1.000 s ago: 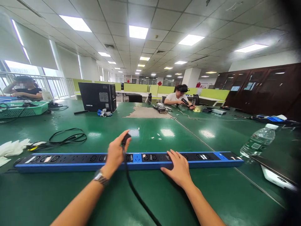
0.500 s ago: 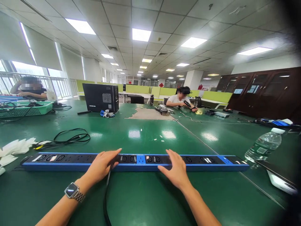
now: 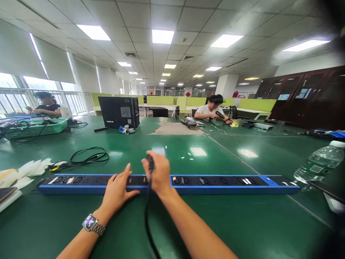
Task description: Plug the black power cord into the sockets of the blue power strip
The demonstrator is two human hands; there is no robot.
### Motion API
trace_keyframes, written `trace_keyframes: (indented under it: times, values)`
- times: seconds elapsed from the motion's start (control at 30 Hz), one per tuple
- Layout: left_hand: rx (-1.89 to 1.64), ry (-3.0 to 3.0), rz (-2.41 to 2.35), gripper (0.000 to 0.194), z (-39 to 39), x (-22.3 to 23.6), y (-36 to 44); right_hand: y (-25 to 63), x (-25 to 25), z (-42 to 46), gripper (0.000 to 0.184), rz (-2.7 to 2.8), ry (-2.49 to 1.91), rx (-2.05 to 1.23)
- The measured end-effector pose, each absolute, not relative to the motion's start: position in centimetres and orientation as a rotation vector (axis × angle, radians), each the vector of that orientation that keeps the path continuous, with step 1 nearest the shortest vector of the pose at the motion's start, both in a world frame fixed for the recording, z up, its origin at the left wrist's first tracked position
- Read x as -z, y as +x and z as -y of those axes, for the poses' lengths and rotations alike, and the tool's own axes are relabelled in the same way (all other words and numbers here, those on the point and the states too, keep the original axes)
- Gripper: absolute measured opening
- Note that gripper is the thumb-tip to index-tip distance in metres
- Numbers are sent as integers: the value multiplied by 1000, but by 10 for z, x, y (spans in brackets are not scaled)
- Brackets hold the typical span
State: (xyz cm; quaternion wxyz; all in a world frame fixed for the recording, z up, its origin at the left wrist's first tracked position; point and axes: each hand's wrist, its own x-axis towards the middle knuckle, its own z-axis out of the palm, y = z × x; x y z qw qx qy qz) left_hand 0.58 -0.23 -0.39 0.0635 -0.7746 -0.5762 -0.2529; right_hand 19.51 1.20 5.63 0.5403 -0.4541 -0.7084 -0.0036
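A long blue-and-black power strip (image 3: 94, 189) lies across the green table in front of me, its row of sockets facing up. My left hand (image 3: 118, 187) rests on it left of the middle, fingers spread, with a metal-band watch on the wrist. Just to the right, my right hand (image 3: 159, 172) pinches the black plug (image 3: 150, 163) of a power cord (image 3: 148, 219) above the sockets. The cord hangs down in front of the strip toward the near table edge. Fingers hide part of the plug and the sockets beneath.
A coiled black cable (image 3: 88, 156) and white paper (image 3: 33, 168) lie at left, behind them a green basket (image 3: 54, 126). A black computer case (image 3: 118, 112) stands farther back. A water bottle (image 3: 320, 163) is at right. Two people sit beyond the table.
The cord's plug has passed from my left hand to my right hand, which moved left and up. My left hand now lies spread on the strip. The view has shifted slightly.
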Motion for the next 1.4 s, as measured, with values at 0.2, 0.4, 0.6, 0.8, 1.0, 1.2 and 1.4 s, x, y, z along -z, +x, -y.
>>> trace_keyframes:
  times: [0.2,0.4,0.6,0.8,1.0,1.2,1.4]
  values:
    - [787,-2351,1767,97,3,3,7,270,-36,-1,41,1499,-1333,-109]
    - [771,-2357,1791,99,3,2,7,266,-4,13,25,1760,-1419,-100]
    - [864,-2404,1682,85,4,-1,23,260,-4,17,21,1899,-1424,51]
    - [830,-2767,1314,66,4,-18,96,284,17,27,68,1903,-1496,196]
    - [918,-2750,1451,27,-6,-15,143,307,42,34,75,1831,-1715,234]
    - [1541,-2293,1694,43,-12,-25,77,300,43,30,74,1804,-1770,229]
    - [1305,-2379,1927,52,-14,-18,3,297,41,29,68,1795,-1784,203]
